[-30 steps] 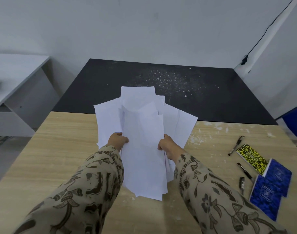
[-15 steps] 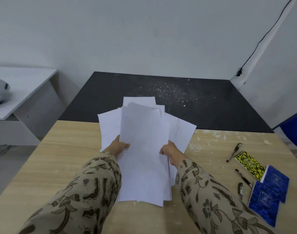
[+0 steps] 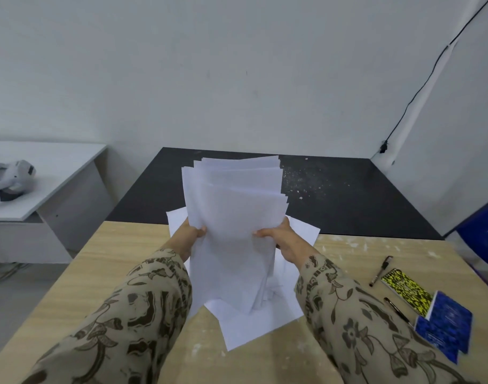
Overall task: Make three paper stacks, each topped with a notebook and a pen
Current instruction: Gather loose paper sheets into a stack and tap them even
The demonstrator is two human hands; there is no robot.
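A bundle of white paper sheets stands nearly upright over the wooden table. My left hand grips its left edge and my right hand grips its right edge. A few loose sheets lie flat under the bundle. At the right lie a yellow-black notebook and two blue notebooks, one overlapping the other. Two black pens lie there too: one pen left of the yellow notebook, another pen below it.
A black table dusted with white specks adjoins the wooden table's far edge. A white desk with a white device on it stands at the left. A blue object sits at the right edge.
Both hands have lifted most of the sheets off the table and tilted them upright into one bundle. A few sheets stayed flat. The camera has tipped upward.
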